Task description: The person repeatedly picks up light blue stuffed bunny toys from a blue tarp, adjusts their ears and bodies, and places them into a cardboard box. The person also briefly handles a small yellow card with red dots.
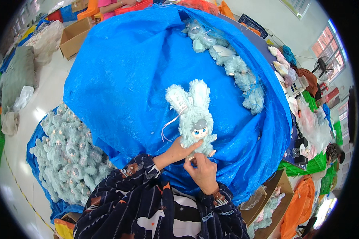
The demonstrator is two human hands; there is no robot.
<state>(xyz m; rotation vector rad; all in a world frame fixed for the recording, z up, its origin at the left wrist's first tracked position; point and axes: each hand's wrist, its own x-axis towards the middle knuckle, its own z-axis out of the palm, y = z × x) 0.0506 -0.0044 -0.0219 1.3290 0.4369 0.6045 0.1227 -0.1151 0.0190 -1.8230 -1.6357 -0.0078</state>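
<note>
A pale blue plush bunny doll (196, 119) with long upright ears and a small face with blue eyes is held over a blue plastic sheet (119, 79). My left hand (179, 149) is closed round the doll's lower body, its thumb lying across the front below the face. My right hand (204, 172) pinches at the doll's foot end with bent fingers. From the doll's side a thin pale ribbon (165, 129) hangs in a loop. Several similar plush dolls (237, 65) lie in a row along the sheet's far right side.
At the left on the floor is a large heap of pale blue plush dolls (68, 147). A cardboard box (273, 199) with more plush stands at lower right, beside orange cloth (299, 207). Green crates (315, 163) stand at right. Another person's arm (113, 6) shows at the far edge.
</note>
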